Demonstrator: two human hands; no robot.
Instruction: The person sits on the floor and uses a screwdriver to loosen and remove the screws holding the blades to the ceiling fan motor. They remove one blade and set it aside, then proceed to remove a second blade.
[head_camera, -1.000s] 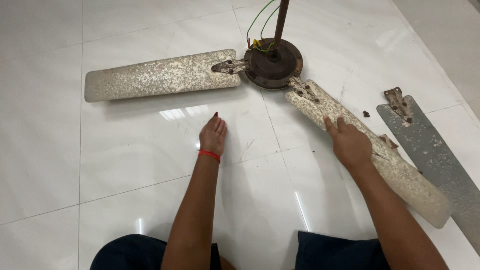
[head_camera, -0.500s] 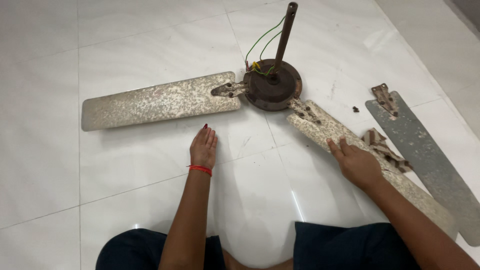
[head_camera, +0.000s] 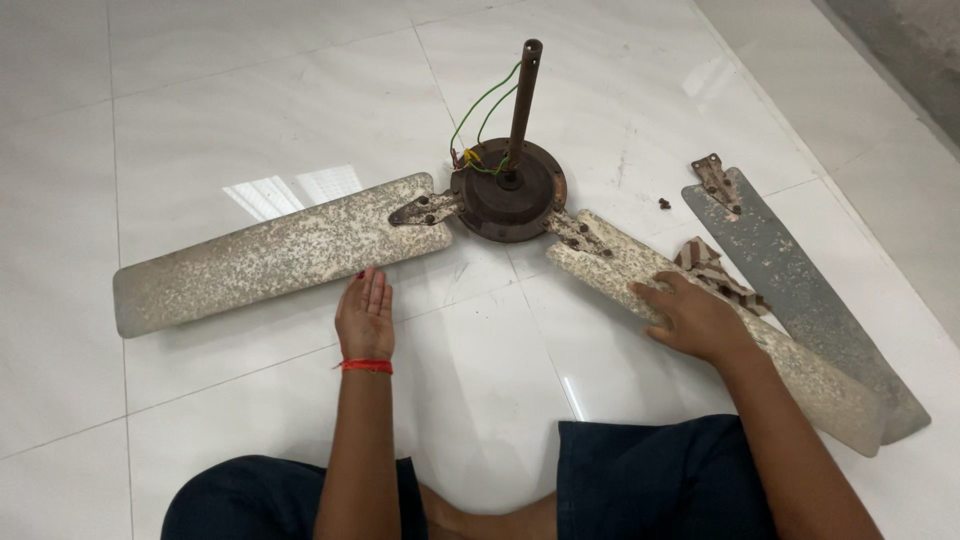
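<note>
An old ceiling fan lies on the white tiled floor. Its rusty brown motor hub (head_camera: 508, 192) has an upright rod and green and yellow wires. A speckled blade (head_camera: 270, 255) reaches left from the hub, and a second blade (head_camera: 640, 280) reaches right and toward me. My left hand (head_camera: 365, 315) rests flat on the floor, fingers together, just below the left blade's edge. It wears a red thread at the wrist. My right hand (head_camera: 695, 320) lies palm down on the right blade, holding nothing.
A detached grey blade (head_camera: 790, 270) with a rusty bracket lies to the right of the fan. Small dark bits (head_camera: 663, 204) sit on the tile near the hub. My legs in dark trousers (head_camera: 660, 480) are at the bottom of the view.
The view has shifted, so the fan sits lower and more central. My left hand has come closer to the left blade. My right hand stays on the right blade.
</note>
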